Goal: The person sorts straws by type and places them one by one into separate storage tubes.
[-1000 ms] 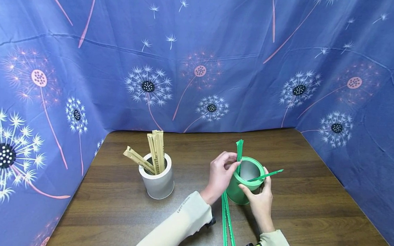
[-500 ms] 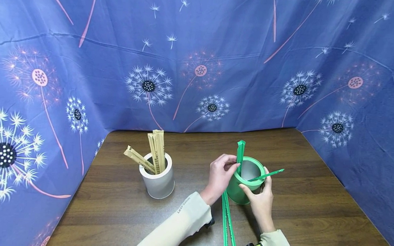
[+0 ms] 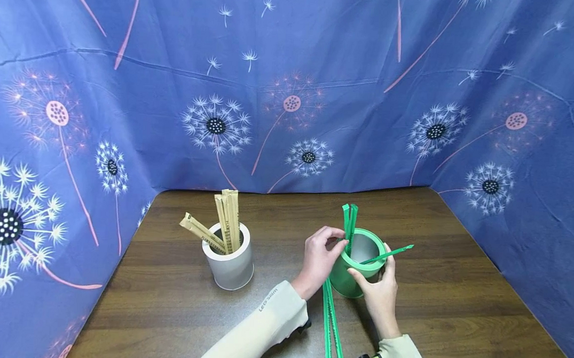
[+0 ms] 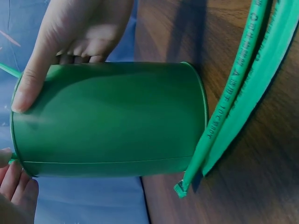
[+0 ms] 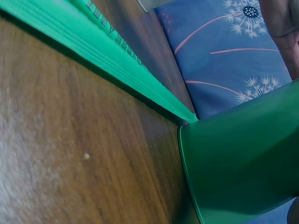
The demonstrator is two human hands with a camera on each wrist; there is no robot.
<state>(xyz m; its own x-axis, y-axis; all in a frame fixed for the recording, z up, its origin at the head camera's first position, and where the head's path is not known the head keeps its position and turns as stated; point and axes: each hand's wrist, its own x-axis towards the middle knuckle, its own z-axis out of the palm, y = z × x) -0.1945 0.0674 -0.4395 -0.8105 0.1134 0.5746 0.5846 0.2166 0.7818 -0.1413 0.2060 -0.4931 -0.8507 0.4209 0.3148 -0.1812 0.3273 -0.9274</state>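
A green cup stands on the table, its rim towards me. My right hand grips its right side, with the thumb pressed near the rim. At the cup's left rim, my left hand pinches green wrapped straws that stand upright with their lower ends inside. Two tips show above the fingers. Another green straw leans out over the right rim. On the table, more long green wrapped straws lie with their far ends by the cup's base. The left fingertips are partly hidden.
A grey-white cup stands to the left, with several tan wrapped straws in it. Blue patterned cloth hangs behind and at both sides of the brown wooden table.
The upright green straws, bunched together earlier, have spread into two separate tips. My left hand has dropped very slightly. My right hand and the cup have stayed in place.
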